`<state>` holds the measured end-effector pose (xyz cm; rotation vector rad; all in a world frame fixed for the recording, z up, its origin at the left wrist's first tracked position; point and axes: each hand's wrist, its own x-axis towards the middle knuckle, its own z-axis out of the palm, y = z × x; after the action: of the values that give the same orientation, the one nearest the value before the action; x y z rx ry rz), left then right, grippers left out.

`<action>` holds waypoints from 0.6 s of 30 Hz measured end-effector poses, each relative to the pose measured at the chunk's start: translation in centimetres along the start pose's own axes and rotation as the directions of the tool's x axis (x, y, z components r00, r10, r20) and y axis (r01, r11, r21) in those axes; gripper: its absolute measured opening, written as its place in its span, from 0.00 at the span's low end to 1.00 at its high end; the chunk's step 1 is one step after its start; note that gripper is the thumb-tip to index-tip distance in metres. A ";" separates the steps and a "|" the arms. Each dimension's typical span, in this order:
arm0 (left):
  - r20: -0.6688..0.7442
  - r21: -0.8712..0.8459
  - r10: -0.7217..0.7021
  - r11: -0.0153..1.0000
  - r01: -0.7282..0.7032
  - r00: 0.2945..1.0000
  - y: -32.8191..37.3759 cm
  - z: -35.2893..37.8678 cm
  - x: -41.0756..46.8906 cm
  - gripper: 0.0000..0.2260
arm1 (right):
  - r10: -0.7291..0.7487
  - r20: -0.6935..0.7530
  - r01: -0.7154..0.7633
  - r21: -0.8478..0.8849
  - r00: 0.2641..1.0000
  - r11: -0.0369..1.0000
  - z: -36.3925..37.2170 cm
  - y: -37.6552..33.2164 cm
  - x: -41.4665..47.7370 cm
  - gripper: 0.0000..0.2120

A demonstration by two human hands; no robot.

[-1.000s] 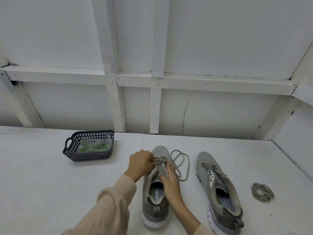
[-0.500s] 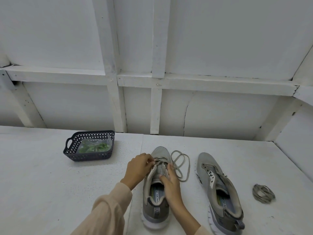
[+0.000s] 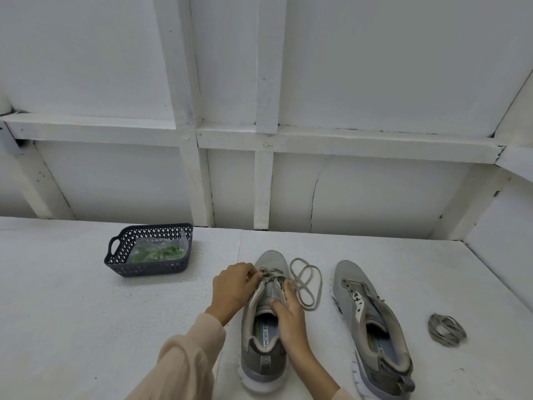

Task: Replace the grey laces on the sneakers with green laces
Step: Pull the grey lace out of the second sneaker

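Barely anything shifts over the last second: the left hand (image 3: 232, 285) slides a touch outward from the eyelets, its fingers curled and pinching the grey lace (image 3: 320, 287) at the last crossings near the toe of the first sneaker (image 3: 261, 356). The right hand (image 3: 288, 316) stays put, thumb on the tongue and fingers curled along the right eyelet edge to steady it. The freed length lies looped on the table just beside the toe. That small pull suggests only a row or two is left to unthread. The second sneaker (image 3: 372, 321) already stands bare, its bundled lace (image 3: 446, 333) further right. The green laces (image 3: 160, 252) wait bagged in the basket (image 3: 150, 269).
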<state>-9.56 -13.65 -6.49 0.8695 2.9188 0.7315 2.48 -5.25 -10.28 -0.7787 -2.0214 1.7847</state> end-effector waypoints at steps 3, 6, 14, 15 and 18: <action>-0.081 -0.028 -0.011 1.000 0.009 0.997 0.0 -0.8 0.5 0.11 | -0.003 0.007 0.003 0.005 1.000 1.000 0.0 0.0 0.0 0.30; -0.113 -0.084 -0.053 0.996 0.044 0.992 0.0 -1.1 0.9 0.12 | -0.001 -0.002 0.001 0.007 1.000 1.000 0.0 0.1 0.1 0.30; -0.096 -0.116 -0.083 0.991 0.071 0.992 0.0 -1.1 0.2 0.12 | 0.013 -0.014 -0.013 0.020 1.000 1.000 0.1 0.2 0.1 0.30; -0.140 -0.172 -0.123 0.980 0.099 0.982 -0.1 -1.4 0.4 0.12 | 0.012 -0.013 -0.011 0.018 1.000 1.000 0.1 0.2 0.0 0.30; -0.029 -0.188 -0.143 0.973 0.135 0.989 -0.3 -1.4 0.7 0.15 | 0.007 -0.019 -0.007 0.022 1.000 1.000 0.2 0.2 0.1 0.30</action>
<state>-10.51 -14.16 -5.28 0.6336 2.8511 1.0008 2.35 -5.31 -10.53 -0.7944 -1.9867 1.7934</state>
